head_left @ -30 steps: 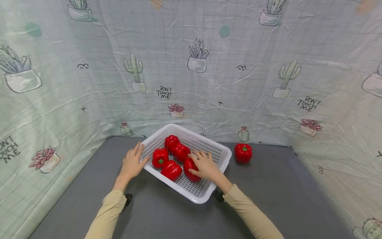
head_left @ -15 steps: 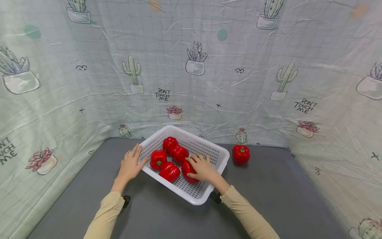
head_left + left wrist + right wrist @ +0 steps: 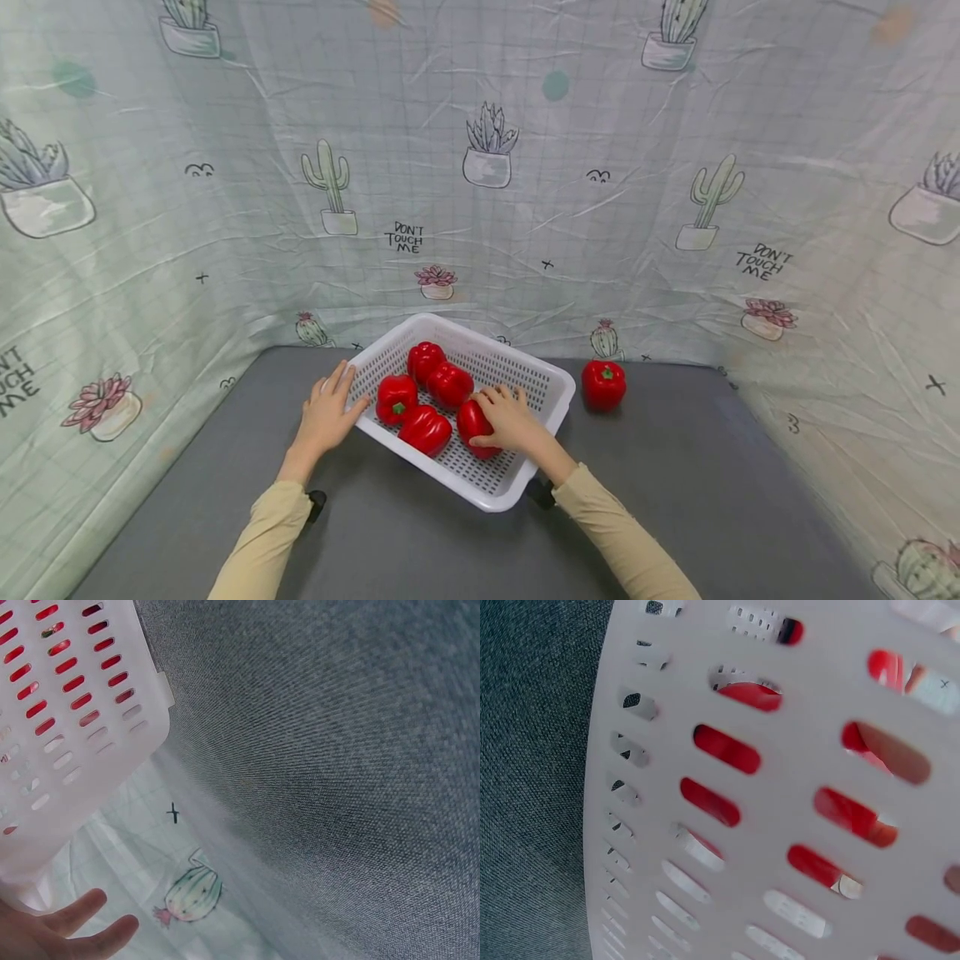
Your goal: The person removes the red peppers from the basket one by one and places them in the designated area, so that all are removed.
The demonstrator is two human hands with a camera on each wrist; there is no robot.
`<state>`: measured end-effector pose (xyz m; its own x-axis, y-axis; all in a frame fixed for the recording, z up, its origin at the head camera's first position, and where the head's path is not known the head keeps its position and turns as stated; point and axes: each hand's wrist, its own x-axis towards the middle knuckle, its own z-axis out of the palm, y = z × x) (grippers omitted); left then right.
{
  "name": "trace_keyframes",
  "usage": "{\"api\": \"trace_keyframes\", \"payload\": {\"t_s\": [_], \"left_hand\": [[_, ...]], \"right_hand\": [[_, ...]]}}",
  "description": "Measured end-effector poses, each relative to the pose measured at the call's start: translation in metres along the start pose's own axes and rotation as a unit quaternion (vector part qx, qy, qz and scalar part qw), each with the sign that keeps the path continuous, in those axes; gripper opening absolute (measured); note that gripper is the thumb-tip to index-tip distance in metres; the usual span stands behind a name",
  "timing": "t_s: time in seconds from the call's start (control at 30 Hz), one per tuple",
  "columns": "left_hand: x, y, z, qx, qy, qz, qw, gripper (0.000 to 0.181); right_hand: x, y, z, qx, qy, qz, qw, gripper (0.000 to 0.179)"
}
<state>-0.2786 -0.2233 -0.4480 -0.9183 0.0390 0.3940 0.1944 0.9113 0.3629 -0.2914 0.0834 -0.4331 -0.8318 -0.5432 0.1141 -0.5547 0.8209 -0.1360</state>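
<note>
Hardly any chg vs. a sec ago — R hand (image 3: pixel 513 421) still gripping a red pepper (image 3: pixel 466 423) in the basket (image 3: pixel 427 467), L hand (image 3: pixel 322 417) still spread at its rim.

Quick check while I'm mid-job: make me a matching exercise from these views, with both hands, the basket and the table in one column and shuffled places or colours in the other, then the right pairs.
Things:
1. Left hand
2. Table
3. Right hand
4. Basket

Places or colours:
A. White, with slotted holes
B. Over a red pepper inside the basket
C. Beside the basket, at its rim
D. Dark grey

Pairs: 1-C, 2-D, 3-B, 4-A
</note>
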Motion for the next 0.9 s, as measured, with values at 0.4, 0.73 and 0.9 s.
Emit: {"api": "trace_keyframes", "payload": {"t_s": [0.4, 0.73, 0.9], "left_hand": [[0.0021, 0.0035, -0.0043, 0.011, -0.039, -0.028, 0.9988, 0.063], [0.0012, 0.0041, -0.0014, 0.013, -0.035, -0.028, 0.9989, 0.063], [-0.0008, 0.0040, -0.0007, 0.012, -0.032, -0.026, 0.9991, 0.064]], "right_hand": [[-0.0001, -0.0025, -0.0003, 0.003, 0.016, -0.007, 0.9998, 0.075], [-0.0052, -0.0035, -0.0012, -0.005, -0.009, 0.001, 0.9999, 0.083], [-0.0065, -0.0036, -0.0008, -0.006, -0.010, -0.002, 0.9999, 0.083]]}}
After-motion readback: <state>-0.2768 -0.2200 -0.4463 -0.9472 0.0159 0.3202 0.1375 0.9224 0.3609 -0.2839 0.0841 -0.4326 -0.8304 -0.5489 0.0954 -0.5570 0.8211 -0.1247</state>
